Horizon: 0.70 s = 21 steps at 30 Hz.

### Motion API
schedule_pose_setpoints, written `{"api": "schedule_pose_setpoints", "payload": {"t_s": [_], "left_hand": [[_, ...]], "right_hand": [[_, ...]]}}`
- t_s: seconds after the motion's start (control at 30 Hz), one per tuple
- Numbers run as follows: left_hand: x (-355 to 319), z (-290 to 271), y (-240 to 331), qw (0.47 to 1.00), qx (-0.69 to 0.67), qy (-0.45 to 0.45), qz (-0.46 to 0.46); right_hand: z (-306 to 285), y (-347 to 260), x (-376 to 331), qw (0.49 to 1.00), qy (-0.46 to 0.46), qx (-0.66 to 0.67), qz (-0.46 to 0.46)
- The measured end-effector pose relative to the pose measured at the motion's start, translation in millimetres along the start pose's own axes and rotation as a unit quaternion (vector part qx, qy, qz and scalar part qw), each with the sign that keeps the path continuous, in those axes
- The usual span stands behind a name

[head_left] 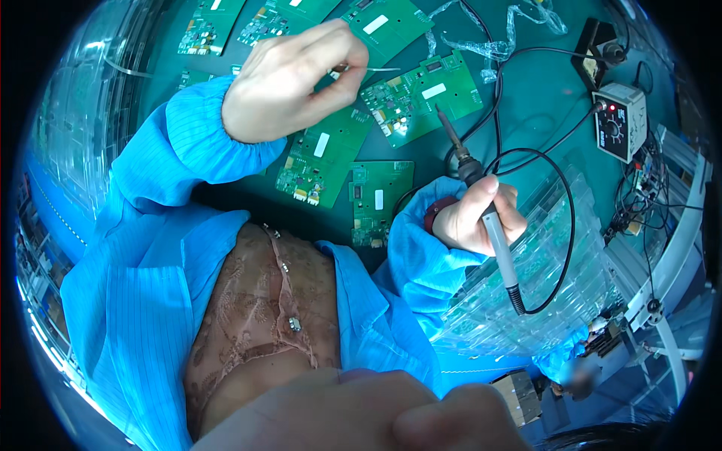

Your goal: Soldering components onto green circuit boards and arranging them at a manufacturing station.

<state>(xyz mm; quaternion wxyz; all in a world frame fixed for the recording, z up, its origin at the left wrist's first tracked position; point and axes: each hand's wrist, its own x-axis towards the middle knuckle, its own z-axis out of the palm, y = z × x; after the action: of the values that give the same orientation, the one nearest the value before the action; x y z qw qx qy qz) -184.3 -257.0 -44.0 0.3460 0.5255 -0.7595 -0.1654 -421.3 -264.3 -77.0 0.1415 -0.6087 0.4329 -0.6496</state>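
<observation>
My left hand (297,84) is closed, thumb and forefinger pinching a thin silvery wire-like piece (385,69); its other end is hidden in the fingers. That piece sticks out to the right, over the gap between two green circuit boards. In my right hand (481,218) is a soldering iron (496,240) with a grey handle, held with fingers wrapped round it. Its dark tip points up and left over a circuit board (421,98); whether it touches cannot be told. Nearer to me lie a second circuit board (322,161) and a third circuit board (380,203).
More green boards (210,26) lie at the back left. A soldering station (620,120) with a red light stands at the right, its black cable looping beside my right hand. Behind it is an iron stand (594,56). Clear plastic trays (519,293) are stacked at the right.
</observation>
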Motion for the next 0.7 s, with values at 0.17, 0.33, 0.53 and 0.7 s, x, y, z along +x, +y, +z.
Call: {"api": "schedule_pose_setpoints", "payload": {"t_s": [0.17,0.33,0.53,0.7], "left_hand": [[-11.0,-27.3,12.0,0.999,-0.042,-0.003,-0.033],[-25.6,-28.2,33.3,0.998,-0.051,0.008,-0.037],[-66.1,-17.1,31.5,0.998,-0.044,0.034,-0.001],[-99.8,19.5,25.9,0.995,-0.088,-0.038,0.000]], "right_hand": [[-5.3,4.4,10.0,0.995,0.070,-0.001,-0.066],[-10.0,6.1,33.1,0.981,0.160,-0.001,-0.111],[-28.8,-7.9,31.3,0.981,0.167,-0.016,-0.098],[-36.7,-12.2,23.8,0.986,0.139,-0.002,-0.091]]}}
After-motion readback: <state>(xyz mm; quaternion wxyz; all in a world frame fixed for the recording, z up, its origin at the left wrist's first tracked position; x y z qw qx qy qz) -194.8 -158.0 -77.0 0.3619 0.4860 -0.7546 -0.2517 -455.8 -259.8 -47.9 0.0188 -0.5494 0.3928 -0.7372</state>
